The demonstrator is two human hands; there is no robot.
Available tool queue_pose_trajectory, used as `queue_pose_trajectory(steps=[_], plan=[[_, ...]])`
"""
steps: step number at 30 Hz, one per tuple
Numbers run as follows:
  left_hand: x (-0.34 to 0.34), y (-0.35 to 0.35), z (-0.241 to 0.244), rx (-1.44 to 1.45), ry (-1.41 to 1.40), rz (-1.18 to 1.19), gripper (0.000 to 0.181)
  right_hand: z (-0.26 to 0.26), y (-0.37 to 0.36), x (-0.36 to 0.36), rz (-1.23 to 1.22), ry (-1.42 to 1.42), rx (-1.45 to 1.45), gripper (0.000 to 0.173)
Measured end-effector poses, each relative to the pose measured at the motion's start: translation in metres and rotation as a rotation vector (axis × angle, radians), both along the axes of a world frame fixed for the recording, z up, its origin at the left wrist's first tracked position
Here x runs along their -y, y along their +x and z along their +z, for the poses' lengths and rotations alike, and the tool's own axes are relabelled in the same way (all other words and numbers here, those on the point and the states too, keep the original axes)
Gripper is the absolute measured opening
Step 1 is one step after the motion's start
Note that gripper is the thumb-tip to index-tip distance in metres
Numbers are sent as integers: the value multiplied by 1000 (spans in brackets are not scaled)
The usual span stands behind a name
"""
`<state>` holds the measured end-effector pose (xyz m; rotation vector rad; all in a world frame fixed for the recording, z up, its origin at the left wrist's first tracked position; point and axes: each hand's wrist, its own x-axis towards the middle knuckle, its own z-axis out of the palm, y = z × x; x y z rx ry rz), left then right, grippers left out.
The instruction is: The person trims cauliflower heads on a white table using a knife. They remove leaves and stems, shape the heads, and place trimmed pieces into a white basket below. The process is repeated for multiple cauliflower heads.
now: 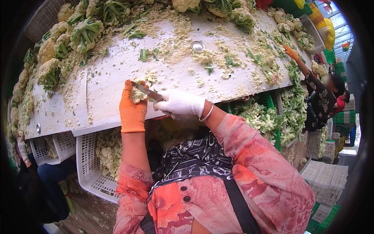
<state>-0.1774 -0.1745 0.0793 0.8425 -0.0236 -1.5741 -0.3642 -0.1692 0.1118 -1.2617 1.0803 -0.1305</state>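
Note:
My left hand [133, 106], in an orange knit glove, holds a pale cauliflower piece [138, 95] above the near part of the white table [114, 87]. In my white-gloved right hand [179, 103] is a knife [149, 92], its handle mostly hidden by my fingers. The steel blade points left and crosses over the cauliflower piece, its tip close to my left thumb. Whether the edge is biting into the piece cannot be made out. Small cauliflower crumbs and leaf bits [150, 76] lie on the tabletop just beyond my hands.
Cauliflower heads [86, 33] line the table's far and left sides. A white plastic crate [87, 163] of florets stands below the near edge at left. Trimmed stems and leaves [264, 117] fill a green crate at right. Co-workers are at the right [321, 96] and far left [43, 181].

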Motion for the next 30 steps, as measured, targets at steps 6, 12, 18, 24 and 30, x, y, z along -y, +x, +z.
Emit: queue_pose_trajectory(steps=[6, 12, 18, 24, 30], plan=[[-1, 23, 7, 79, 95, 72, 25, -21, -80, 51, -432, -864, -612, 40], [-61, 114, 40, 824, -3, -86, 30, -31, -110, 69, -567, -804, -993, 51], [-118, 200, 6, 1612, 51, -141, 42, -61, -139, 78, -696, -952, -935, 54], [-53, 37, 46, 538, -151, -250, 66, 12, -63, 42, -795, -115, 368, 46], [-24, -33, 21, -69, -306, -142, 67, 39, 13, -14, -486, -65, 379, 40]])
